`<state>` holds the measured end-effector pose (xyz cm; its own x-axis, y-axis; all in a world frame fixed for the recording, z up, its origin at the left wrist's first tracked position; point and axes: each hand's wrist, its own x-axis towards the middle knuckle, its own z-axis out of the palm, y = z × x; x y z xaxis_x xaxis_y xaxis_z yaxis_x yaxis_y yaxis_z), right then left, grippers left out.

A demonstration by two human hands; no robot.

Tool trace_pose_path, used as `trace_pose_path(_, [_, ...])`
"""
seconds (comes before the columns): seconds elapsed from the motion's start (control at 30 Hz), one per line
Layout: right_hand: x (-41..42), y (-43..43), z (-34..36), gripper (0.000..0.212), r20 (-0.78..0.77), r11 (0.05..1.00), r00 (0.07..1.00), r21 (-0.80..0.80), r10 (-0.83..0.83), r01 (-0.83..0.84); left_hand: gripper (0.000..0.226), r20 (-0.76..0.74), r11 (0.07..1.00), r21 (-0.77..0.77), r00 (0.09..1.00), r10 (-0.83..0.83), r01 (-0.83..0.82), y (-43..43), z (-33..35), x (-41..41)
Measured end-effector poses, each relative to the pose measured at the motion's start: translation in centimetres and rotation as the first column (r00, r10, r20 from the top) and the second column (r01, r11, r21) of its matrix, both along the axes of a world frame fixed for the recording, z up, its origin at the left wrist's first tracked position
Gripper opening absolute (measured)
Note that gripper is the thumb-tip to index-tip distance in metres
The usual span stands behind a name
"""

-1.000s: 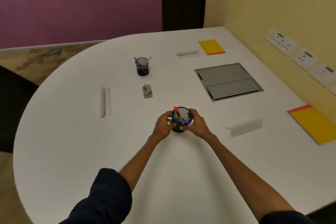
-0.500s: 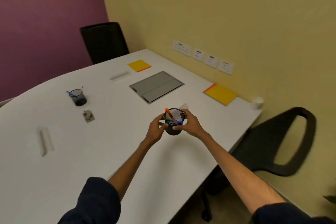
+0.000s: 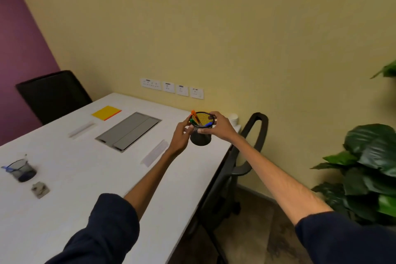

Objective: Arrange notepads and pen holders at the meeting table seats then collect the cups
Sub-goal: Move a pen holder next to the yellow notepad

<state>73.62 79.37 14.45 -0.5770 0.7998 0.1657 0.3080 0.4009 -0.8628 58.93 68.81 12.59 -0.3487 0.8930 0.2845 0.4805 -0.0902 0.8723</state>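
I hold a black mesh pen holder (image 3: pixel 201 137) with orange, green and blue pens above the white table (image 3: pixel 90 173), near its right end. My left hand (image 3: pixel 181 135) grips its left side and my right hand (image 3: pixel 218 126) wraps its rim from the right. Behind the holder a yellow notepad is mostly hidden. Another yellow notepad (image 3: pixel 106 112) lies at the far seat. A second pen holder (image 3: pixel 21 170) stands at the left. A white paper cup (image 3: pixel 233 119) sits at the table's far right corner, just past my right hand.
A grey cable hatch (image 3: pixel 128 130) is set in the table's middle, with white name strips (image 3: pixel 155 152) near it and a small grey object (image 3: pixel 40 189) at the left. Black chairs stand at the far end (image 3: pixel 53 94) and right side (image 3: pixel 242 156). A leafy plant (image 3: pixel 368 169) is at the right.
The pen holder has been carried right, from the table's middle toward the right end near the cup, both hands still on it. My view has swung right.
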Motion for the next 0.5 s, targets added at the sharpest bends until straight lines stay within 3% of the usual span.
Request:
trace_pose_path(0.13, [3.3, 3.5, 0.5, 0.09, 0.009, 0.997, 0.997, 0.004, -0.075, 0.075, 0.043, 0.008, 0.997, 0.001, 0.997, -0.076, 0.076, 4.2, 0.9, 2.9])
trace_pose_path(0.5, [7.4, 16.5, -1.5, 0.092, 0.115, 0.992, 0.985, 0.014, -0.128, 0.127, 0.044, 0.107, 0.999, -0.034, 0.994, -0.026, 0.029, 18.0, -2.7, 7.3])
